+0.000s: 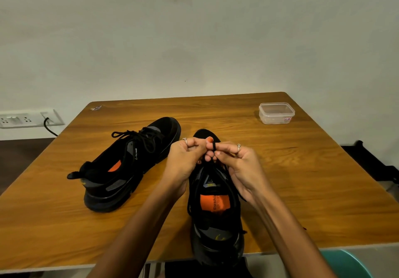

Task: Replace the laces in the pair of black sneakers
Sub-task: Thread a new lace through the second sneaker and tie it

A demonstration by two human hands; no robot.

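Clear plastic container [276,113], rectangular with rounded corners, lidless, stands near the far right corner of the desk [302,180]. Small red-and-white label on its near right side. Contents: nothing plainly visible through the walls; cannot tell for certain.

Desk surface: wood grain, glossy orange-brown, pale edge band along the near edge.

Right sneaker [216,210]: black, matte fabric upper, orange insole with printed lettering. Toe points to the far edge, heel overhangs the near edge at centre. Both hands work above its tongue. Left hand [185,159] has its fingers curled, pinching the black lace [212,148] with the thumb. Right hand [239,165] also grips the lace, a loop wrapped over its forefinger. Two strands run taut from the fingers down to the eyelets. One ring shows on each hand.

Left sneaker [127,165]: same make, lies toward the left side of the desk, toe angled to the far right, well apart from the hands. Laced, with a loose black bow on top. Orange insole visible, thick moulded sole.

Small sticker [96,108] at the far left corner.
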